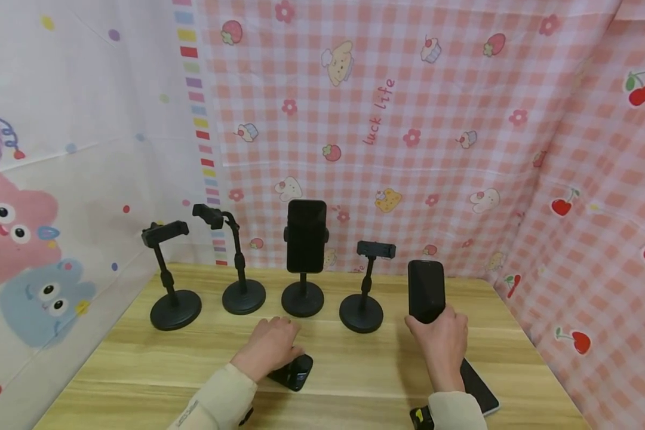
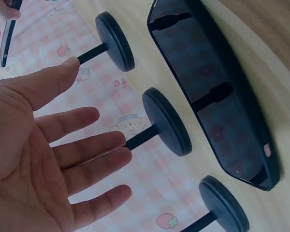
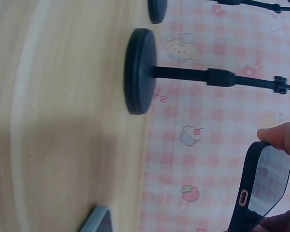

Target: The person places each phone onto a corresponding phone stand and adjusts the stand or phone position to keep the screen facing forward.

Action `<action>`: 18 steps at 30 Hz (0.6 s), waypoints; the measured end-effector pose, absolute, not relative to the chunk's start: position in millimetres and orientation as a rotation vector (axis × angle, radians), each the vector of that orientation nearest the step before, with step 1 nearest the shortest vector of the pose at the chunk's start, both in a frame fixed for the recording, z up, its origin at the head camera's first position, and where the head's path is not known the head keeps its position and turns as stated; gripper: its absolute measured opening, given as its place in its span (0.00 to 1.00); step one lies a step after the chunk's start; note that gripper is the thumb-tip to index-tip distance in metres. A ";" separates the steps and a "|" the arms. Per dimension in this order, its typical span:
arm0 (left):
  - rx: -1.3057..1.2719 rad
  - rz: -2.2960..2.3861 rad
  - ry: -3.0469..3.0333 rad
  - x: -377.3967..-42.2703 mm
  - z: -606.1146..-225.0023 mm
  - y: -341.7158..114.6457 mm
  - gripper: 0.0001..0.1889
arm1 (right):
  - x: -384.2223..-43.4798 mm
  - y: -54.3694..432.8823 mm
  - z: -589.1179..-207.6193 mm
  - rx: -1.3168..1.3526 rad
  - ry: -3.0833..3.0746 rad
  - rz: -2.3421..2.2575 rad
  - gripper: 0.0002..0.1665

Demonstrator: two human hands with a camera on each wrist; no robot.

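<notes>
1. Gripped in the right hand (image 1: 445,339): a dark phone (image 1: 426,288), thumb along one long edge, fingers round the other, low on the body. Raised clear of the counter (image 1: 365,382), nearly upright, at eleven o'clock from that hand.
2. Probably light and stiff, slick over the glass, fragile at screen and corners in a fall. Best pinched by the lower long edges, lightly but surely, clear of the copper-ringed button (image 3: 243,197) and with no pressure across the screen.
3. Nothing held in the left hand (image 1: 269,347): fingers extended and apart, over the counter.
4. Between four and five o'clock from the left hand, flat on the counter and partly covered from above: a glossy phone (image 1: 297,377), screen up, mirroring the stands in the left wrist view.
5. Likely rigid and slippery too, and awkward to get under while lying flat; best taken across both long edges, near the middle for balance.
6. Between twelve and one from the left hand: an upright phone (image 1: 306,236), clamped in a round-based stand (image 1: 303,300).
7. At ten o'clock from the right hand: a short-necked stand (image 1: 361,312). Between four and five: a pale-edged device (image 1: 478,387), flat, partly hidden by the wrist.
</notes>
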State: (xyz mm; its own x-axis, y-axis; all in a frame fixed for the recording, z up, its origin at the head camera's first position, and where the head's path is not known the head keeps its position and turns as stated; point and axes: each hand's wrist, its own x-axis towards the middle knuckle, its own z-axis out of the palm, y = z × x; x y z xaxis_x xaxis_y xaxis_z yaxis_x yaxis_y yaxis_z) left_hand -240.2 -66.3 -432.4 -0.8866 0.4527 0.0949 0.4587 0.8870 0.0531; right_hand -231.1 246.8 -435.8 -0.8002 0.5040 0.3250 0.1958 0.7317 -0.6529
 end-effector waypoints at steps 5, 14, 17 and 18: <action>-0.758 -0.131 -2.914 -244.5 -426.5 -60.1 0.16 | -226.6 241.1 -424.0 -0.496 -2.404 0.847 0.47; -0.821 -0.094 -2.817 -257.5 -421.2 -51.1 0.17 | -220.5 235.6 -404.6 -0.442 -2.346 0.858 0.42; -0.837 -0.101 -2.813 -259.9 -417.5 -48.3 0.17 | -219.7 235.4 -401.4 -0.434 -2.350 0.863 0.43; -0.841 -0.109 -2.812 -260.7 -416.4 -47.3 0.17 | -219.6 235.1 -400.7 -0.427 -2.347 0.867 0.43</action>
